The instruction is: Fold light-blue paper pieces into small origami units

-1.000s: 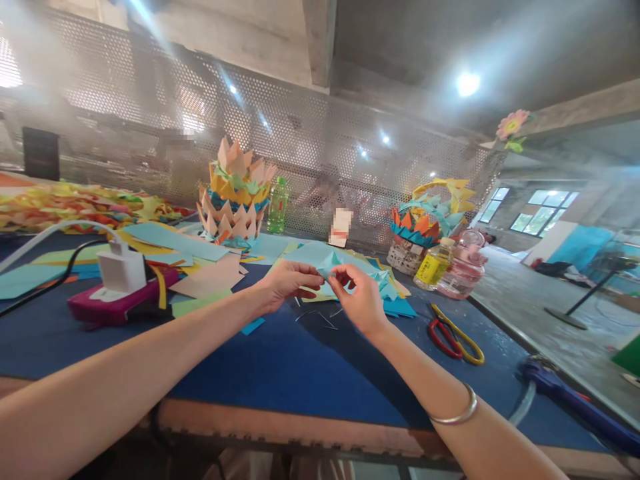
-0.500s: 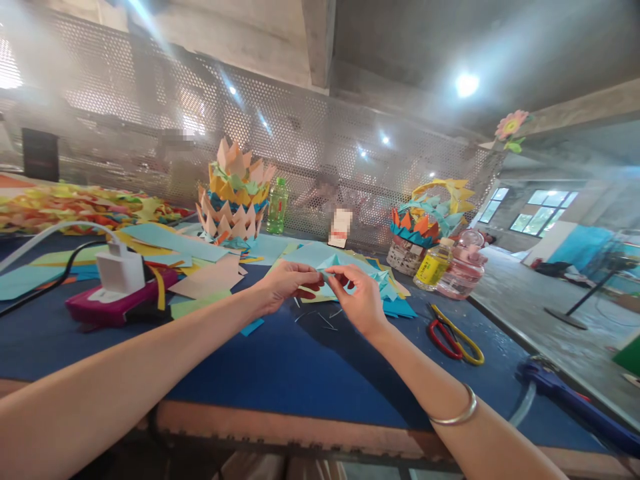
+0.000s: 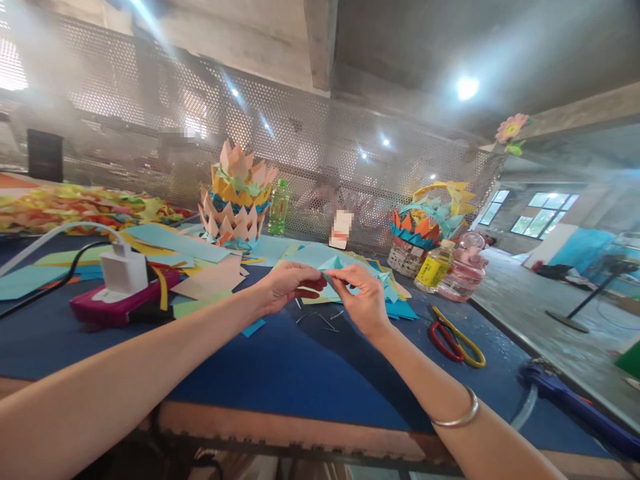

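Observation:
My left hand point(image 3: 290, 288) and my right hand point(image 3: 364, 301) meet over the middle of the table. Between the fingertips is a small piece of light-blue folded paper point(image 3: 328, 276), mostly hidden by the fingers. Both hands pinch it with thumb and forefinger. Behind my right hand lie more pointed, folded light-blue papers point(image 3: 389, 288) on top of flat coloured sheets. Several thin wire-like bits point(image 3: 327, 323) are scattered on the blue mat point(image 3: 300, 373) below the hands.
Right: scissors point(image 3: 456, 341) with red and yellow handles, a blue glue gun point(image 3: 575, 397), a yellow-labelled bottle point(image 3: 434, 268), a pink jug point(image 3: 463, 273), a paper basket point(image 3: 414, 243). Left: a purple power strip point(image 3: 100, 308) with a white charger point(image 3: 125, 270), a tiered paper stack point(image 3: 234, 200), a green bottle point(image 3: 279, 208).
The hands stay in nearly the same place, still pinching the paper. The left hand's lower fingers have straightened slightly. The whole view has shifted a little.

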The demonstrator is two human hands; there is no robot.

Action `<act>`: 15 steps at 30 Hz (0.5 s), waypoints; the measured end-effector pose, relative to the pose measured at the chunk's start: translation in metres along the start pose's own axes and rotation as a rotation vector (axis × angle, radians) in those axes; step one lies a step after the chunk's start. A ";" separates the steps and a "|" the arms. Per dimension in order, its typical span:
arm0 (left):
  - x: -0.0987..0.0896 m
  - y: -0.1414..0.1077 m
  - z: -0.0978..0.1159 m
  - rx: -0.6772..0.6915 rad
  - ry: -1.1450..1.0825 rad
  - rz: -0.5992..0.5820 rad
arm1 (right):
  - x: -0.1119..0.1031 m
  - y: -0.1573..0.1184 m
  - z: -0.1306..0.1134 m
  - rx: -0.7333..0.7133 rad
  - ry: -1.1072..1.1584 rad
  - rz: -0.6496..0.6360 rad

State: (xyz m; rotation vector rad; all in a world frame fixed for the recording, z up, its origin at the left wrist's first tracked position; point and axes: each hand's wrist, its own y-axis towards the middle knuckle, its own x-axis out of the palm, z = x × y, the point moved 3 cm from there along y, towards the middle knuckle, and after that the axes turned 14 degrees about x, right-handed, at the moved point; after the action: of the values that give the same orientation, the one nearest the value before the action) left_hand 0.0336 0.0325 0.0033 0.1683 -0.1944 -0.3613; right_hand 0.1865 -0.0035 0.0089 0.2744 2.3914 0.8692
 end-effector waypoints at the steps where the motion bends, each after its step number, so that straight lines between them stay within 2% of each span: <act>1: 0.000 0.000 0.000 -0.004 -0.009 0.002 | 0.000 0.000 0.000 -0.002 0.000 -0.003; 15: 0.001 -0.003 0.000 -0.009 -0.052 0.012 | -0.003 0.002 -0.006 -0.107 -0.150 -0.033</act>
State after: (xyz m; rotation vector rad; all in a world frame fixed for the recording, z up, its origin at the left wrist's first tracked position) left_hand 0.0333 0.0298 0.0032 0.1493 -0.2452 -0.3551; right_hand 0.1859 -0.0066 0.0151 0.2481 2.1975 0.9243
